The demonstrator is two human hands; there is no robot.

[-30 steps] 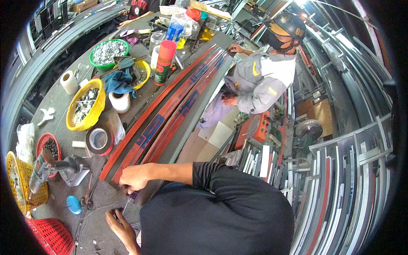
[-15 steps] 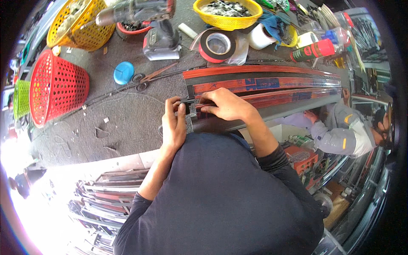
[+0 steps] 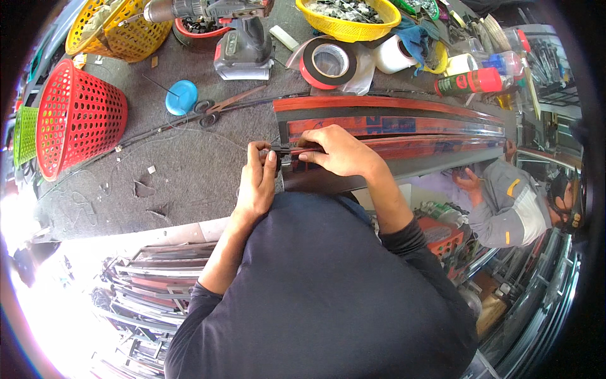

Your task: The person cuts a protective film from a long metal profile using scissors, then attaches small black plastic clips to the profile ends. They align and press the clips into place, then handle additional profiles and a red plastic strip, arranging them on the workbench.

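My left hand (image 3: 254, 180) is closed at the near end of a long profile, thumb and fingers pinching a small black piece (image 3: 284, 150). From the other side my right hand (image 3: 341, 150) grips the same end, its fingers curled over the strip and close to my left fingertips. Several long profiles (image 3: 435, 146) with red-orange and blue film stretch away to the right on the dark bench. The exact shape of the black piece is mostly hidden by my fingers.
Scissors (image 3: 211, 114) and a blue disc (image 3: 182, 98) lie beyond my left hand. A cordless drill (image 3: 243, 47), a tape roll (image 3: 328, 63) and a yellow basket (image 3: 350, 19) stand farther back. Red basket (image 3: 82, 120) at left. Another person (image 3: 505, 196) sits by the profiles' far end.
My hands stay at the profile's end with only slight finger shifts. The view has moved a little. The other person's arm and hand have changed position at the right.
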